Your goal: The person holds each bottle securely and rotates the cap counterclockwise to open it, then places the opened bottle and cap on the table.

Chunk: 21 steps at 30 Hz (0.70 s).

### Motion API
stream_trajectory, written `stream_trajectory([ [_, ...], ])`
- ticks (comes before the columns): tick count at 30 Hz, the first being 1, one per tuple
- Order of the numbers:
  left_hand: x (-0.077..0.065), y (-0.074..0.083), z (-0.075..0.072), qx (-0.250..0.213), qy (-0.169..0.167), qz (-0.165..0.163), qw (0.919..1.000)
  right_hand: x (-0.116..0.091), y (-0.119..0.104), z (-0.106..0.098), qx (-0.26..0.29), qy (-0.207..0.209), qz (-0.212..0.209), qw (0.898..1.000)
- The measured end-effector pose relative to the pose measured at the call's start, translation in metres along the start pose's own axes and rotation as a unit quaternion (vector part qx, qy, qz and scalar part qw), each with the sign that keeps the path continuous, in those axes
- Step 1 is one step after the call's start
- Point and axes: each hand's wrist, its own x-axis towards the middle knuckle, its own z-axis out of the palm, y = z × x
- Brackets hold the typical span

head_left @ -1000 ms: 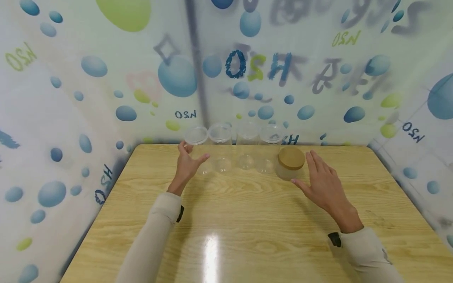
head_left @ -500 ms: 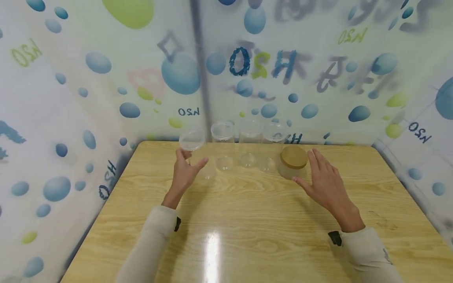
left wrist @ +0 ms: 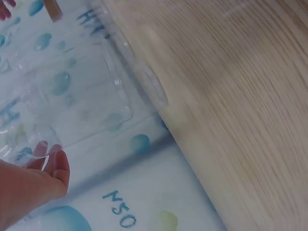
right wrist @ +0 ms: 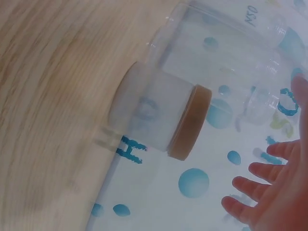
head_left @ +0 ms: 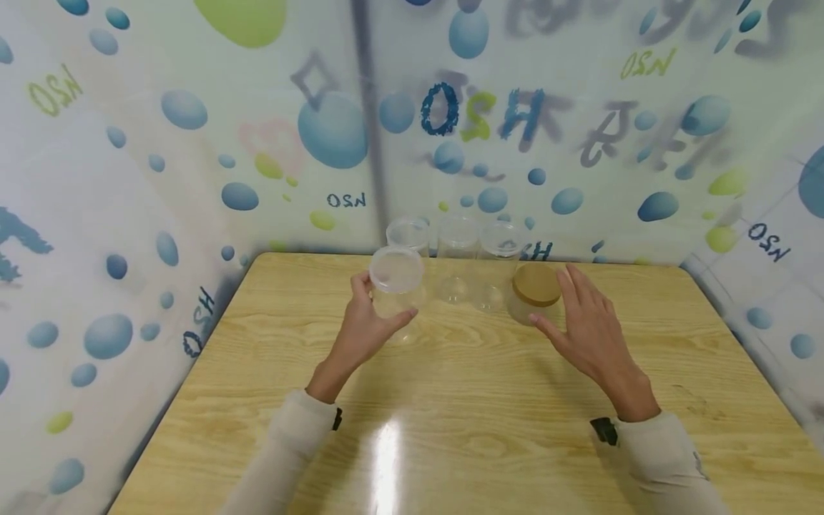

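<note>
My left hand (head_left: 368,325) grips a tall clear jar (head_left: 396,270) with a pale lid, its thumb on the near side. In the left wrist view the fingers curl round the jar's neck (left wrist: 45,137). Behind it stand three similar clear jars (head_left: 458,250) in a row, the leftmost partly covered by the held one. At the row's right end sits a shorter frosted jar (head_left: 537,286) with a brown lid. Beside that jar my right hand (head_left: 589,332) is held with straight fingers and spread thumb; in the right wrist view they look apart from it.
The jars stand near the back edge of a wood-grain table (head_left: 489,415), close to a wall covering (head_left: 579,143) printed with blue and green drops and letters. Similar side walls (head_left: 84,286) border the table at left and right.
My left hand has pulled the leftmost clear jar toward me out of the row, then carried it right, in front of its neighbour. The right hand has stayed beside the brown-lidded jar.
</note>
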Motion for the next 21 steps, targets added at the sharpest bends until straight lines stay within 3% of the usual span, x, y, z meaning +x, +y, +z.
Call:
stream_trajectory([
  [12,0.0,0.018,0.032,0.009,-0.041,0.06,0.9973,0.013,-0.032,-0.009,0.089,-0.014,-0.015,0.996],
  [16,0.001,0.02,0.041,0.022,-0.046,0.073,0.996,0.013,-0.05,-0.011,0.134,-0.022,-0.021,0.99],
  [21,0.002,0.023,0.052,0.029,-0.062,0.08,0.9944,0.015,-0.068,-0.011,0.183,0.003,-0.045,0.982],
])
